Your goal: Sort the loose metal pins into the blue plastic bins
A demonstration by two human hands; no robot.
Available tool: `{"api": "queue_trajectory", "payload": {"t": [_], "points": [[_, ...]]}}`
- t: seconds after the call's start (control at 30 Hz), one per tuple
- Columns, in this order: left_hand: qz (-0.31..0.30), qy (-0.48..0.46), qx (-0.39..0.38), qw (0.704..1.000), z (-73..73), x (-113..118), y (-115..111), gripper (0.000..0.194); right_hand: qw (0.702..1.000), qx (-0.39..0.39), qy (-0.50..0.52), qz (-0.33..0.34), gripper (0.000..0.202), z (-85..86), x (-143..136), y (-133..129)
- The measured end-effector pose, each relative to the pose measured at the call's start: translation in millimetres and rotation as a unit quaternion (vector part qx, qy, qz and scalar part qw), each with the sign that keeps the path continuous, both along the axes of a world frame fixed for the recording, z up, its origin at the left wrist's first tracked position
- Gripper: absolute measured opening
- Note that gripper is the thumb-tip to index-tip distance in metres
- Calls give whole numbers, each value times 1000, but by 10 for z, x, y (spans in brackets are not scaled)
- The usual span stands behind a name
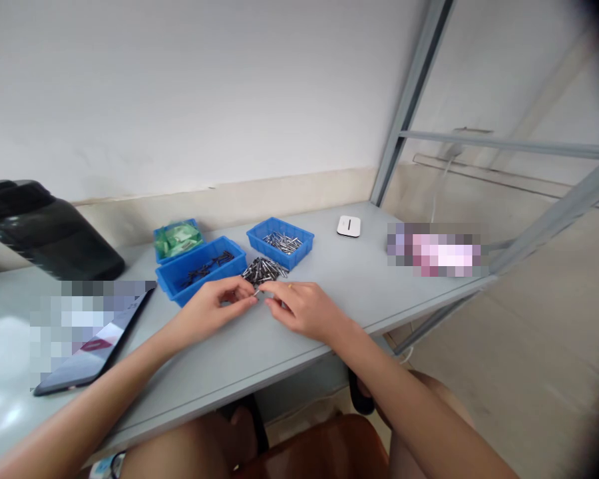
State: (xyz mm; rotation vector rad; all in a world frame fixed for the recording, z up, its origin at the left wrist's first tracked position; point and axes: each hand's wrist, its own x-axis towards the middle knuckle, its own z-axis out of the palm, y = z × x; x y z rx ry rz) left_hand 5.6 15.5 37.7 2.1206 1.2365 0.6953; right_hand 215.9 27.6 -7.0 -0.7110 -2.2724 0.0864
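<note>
Between my two hands, just in front of a pile of dark and silver metal pins (263,271), is one small shiny metal pin (257,293); its exact kind is too small to tell. My left hand (222,303) has thumb and fingertips closed at one end of it. My right hand (302,309) is bent inward, its index fingertip meeting the other end and the thumb close below. A blue bin (279,255) behind the pile holds silver pins. Left of the pile, a longer blue bin (177,274) contains dark pins, its front partly behind my left hand.
A third blue bin (158,254) with green plastic wrapping (180,238) stands at the back. To the left are a large dark bottle (64,233) and a tablet (102,346). A white square device (349,226) and a blurred pink item (434,253) lie right. A metal frame (409,100) borders the table.
</note>
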Motion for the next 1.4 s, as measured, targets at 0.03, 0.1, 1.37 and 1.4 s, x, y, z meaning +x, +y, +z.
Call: {"api": "queue_trajectory", "payload": {"t": [0.03,0.1,1.37,1.4], "points": [[-2,7,-3,1000,-3,0,1,23,1000,2,0,-1,25,2,0,0],[-4,19,-10,1000,-10,-3,4,24,1000,3,-5,-4,23,7,1,2],[16,10,-24,1000,-64,-32,25,27,999,-10,-9,-40,24,-21,8,35],[17,13,-22,1000,-61,-30,24,27,999,-6,-17,-40,23,-26,7,37]]}}
